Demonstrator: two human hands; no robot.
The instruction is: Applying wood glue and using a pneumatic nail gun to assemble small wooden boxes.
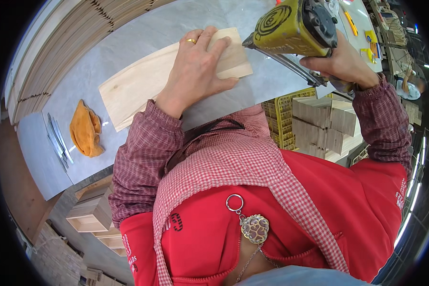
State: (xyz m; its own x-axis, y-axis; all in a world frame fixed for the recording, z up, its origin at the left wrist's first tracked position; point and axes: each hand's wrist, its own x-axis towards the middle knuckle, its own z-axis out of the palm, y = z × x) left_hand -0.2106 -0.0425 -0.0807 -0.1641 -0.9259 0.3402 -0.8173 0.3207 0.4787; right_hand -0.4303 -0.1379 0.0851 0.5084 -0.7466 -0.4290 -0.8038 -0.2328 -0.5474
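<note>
A pale, flat wooden board (138, 86) lies on the grey table (83, 78). My left hand (193, 69) rests on the board's right part with fingers spread, holding it down. My right hand (348, 62) is wrapped around the handle of a yellow-green and black nail gun (288, 28). The gun's dark nose points left and sits close to the board's right end; I cannot tell whether it touches. A thin nail magazine slants down from the nose toward my right hand. Most of my right fingers are hidden behind the gun.
Stacked thin wooden panels (47, 62) line the far left. An orange cloth (86, 129) and metal nail strips (58, 143) lie on the table's left. A yellow crate (285, 114) and wooden pieces (310, 119) stand below right. A utility knife (351, 23) lies far right; another person (410, 86) is beyond.
</note>
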